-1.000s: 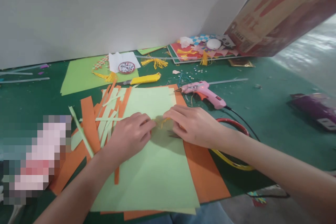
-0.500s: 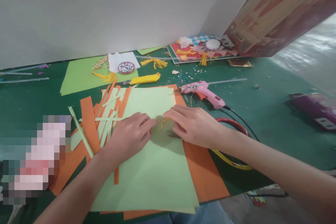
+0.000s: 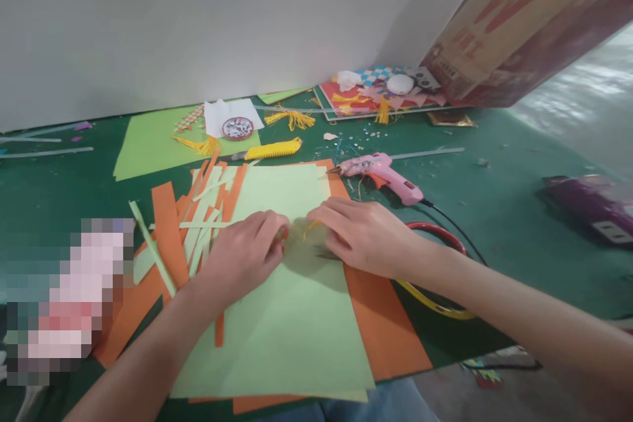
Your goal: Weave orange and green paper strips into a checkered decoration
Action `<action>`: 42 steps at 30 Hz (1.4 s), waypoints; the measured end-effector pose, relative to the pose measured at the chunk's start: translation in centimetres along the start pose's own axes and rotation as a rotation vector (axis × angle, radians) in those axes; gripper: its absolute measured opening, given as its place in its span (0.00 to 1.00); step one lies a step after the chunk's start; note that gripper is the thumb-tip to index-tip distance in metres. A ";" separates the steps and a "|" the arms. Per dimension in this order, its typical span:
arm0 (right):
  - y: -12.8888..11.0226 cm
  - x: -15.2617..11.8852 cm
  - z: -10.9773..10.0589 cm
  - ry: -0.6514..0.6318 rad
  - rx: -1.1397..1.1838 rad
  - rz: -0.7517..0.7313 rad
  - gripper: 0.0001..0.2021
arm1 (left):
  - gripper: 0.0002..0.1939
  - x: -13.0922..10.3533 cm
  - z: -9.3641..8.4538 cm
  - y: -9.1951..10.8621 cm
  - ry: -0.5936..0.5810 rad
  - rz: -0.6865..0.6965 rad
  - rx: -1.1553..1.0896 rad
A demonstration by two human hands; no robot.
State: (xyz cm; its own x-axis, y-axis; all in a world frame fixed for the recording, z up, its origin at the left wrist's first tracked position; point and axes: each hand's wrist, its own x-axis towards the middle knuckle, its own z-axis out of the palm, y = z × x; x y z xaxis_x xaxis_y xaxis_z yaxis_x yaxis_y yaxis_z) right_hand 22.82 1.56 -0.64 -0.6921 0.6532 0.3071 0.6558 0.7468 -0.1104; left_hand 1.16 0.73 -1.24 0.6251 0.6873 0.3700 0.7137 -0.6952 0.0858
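Both hands are over a pale green paper sheet (image 3: 291, 336), which lies on orange paper (image 3: 395, 336). My left hand (image 3: 252, 244) is closed, with a small orange bit showing between its fingertips, too small to make out. My right hand (image 3: 356, 234) pinches a thin yellow thread (image 3: 311, 227) just to the right of it. Dark scissor tips (image 3: 326, 252) poke out beneath my right hand, and red and yellow handles (image 3: 440, 232) curve out past the wrist. Orange and pale green strips (image 3: 202, 227) lie by my left hand.
A pink glue gun (image 3: 390, 175) with a black cord lies behind my right hand. Behind the sheet are a yellow cutter (image 3: 274, 148), a round dish of beads (image 3: 238, 128) and yellow tassels (image 3: 291, 118). A purple packet (image 3: 591, 208) lies far right, a cardboard box (image 3: 524, 26) back right.
My left hand's fingers have curled in slightly, and the small orange bit now shows at their tips. My right hand is nearly still.
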 end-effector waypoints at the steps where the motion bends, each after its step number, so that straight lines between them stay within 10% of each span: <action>1: 0.0 0.0 0.0 0.000 0.003 -0.001 0.12 | 0.07 0.0 0.0 0.0 0.011 -0.012 -0.009; 42: 0.3 -0.3 -0.4 -0.001 -0.007 0.010 0.11 | 0.05 0.2 0.4 -0.4 0.073 0.090 -0.106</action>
State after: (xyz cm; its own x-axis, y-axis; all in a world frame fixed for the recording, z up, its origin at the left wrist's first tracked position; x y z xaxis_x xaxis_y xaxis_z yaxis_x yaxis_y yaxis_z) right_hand 23.33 1.57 -0.35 -0.6858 0.6608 0.3050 0.6648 0.7393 -0.1070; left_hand 1.13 1.22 -1.55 0.6579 0.6064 0.4466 0.6159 -0.7745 0.1445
